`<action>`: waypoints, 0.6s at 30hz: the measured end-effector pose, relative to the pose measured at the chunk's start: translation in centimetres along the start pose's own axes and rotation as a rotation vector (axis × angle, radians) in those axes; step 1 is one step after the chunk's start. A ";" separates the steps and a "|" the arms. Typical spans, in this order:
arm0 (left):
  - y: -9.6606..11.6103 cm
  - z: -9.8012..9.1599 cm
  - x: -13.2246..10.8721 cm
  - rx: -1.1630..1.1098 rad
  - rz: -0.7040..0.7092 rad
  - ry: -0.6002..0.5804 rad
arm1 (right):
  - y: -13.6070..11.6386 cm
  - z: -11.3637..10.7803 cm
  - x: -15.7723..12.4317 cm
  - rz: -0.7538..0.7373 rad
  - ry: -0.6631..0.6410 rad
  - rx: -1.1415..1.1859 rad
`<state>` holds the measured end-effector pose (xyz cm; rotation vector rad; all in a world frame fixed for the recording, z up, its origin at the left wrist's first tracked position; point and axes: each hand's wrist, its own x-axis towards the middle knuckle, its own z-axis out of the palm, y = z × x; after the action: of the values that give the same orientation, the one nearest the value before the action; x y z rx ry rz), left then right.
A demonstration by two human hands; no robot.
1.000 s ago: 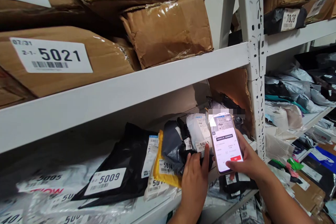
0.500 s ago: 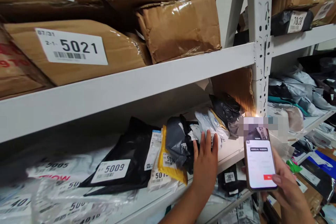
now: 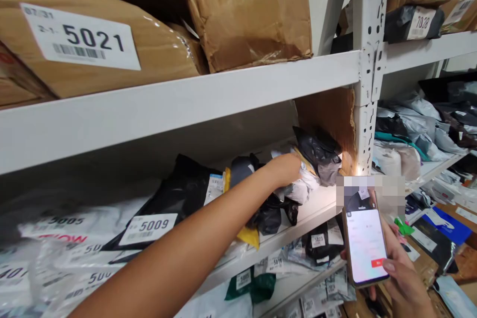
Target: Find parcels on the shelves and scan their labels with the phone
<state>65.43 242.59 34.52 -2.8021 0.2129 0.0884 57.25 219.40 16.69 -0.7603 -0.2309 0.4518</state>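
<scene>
My left hand [image 3: 287,169] reaches in over the parcels on the middle shelf. It touches a white plastic parcel [image 3: 303,183], and its fingers are hidden, so their grip cannot be made out. Beside it sit black parcels [image 3: 270,216] and a yellow mailer [image 3: 249,237], partly covered by my forearm. A black parcel [image 3: 320,146] stands further right, against a cardboard sheet. My right hand [image 3: 404,273] is closed around a smartphone [image 3: 367,246], its thumb over a red button on the lit screen. Light shines from the phone's top end.
Cardboard boxes, one labelled 5021 [image 3: 84,37], rest on the white shelf beam [image 3: 179,102] above. A perforated upright [image 3: 367,74] stands right of my left hand. Lower down lie a green parcel [image 3: 251,283] and several labelled parcels. More parcels [image 3: 428,114] fill the shelves at right.
My left hand has moved up and deeper among the parcels, from spread fingers to fingers out of sight. The smartphone has shifted slightly down in view. The camera view has moved slightly.
</scene>
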 end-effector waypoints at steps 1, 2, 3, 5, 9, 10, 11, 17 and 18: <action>-0.1 0.2 0.5 0.000 -0.016 0.023 | 0.4 0.2 0.3 0.015 -0.020 0.011; 0.0 0.4 0.8 0.002 -0.035 0.047 | 0.9 0.4 0.7 0.038 -0.036 0.022; 0.1 0.7 0.9 0.007 -0.049 0.071 | 1.6 0.7 1.1 0.063 -0.048 0.033; 0.2 1.1 0.7 0.019 -0.050 0.112 | 3.3 1.4 2.2 0.112 -0.075 0.047; -0.2 1.6 0.0 0.024 0.030 0.146 | 6.3 3.4 4.6 0.106 -0.126 0.098; -0.5 1.6 -0.1 0.014 0.056 0.142 | 6.9 3.9 5.1 0.097 -0.134 0.109; -0.8 1.6 -0.2 -0.002 0.087 0.134 | 7.3 4.3 5.6 0.090 -0.145 0.118; -3.0 1.0 -1.1 -0.187 0.356 -0.004 | 7.8 4.3 7.4 0.054 -0.181 0.177; -2.8 1.0 -1.3 -0.208 0.369 -0.002 | 7.6 3.9 7.5 0.035 -0.170 0.174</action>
<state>64.53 245.74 34.62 -2.9306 0.7591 0.2106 60.13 230.13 14.36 -0.5561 -0.3332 0.5630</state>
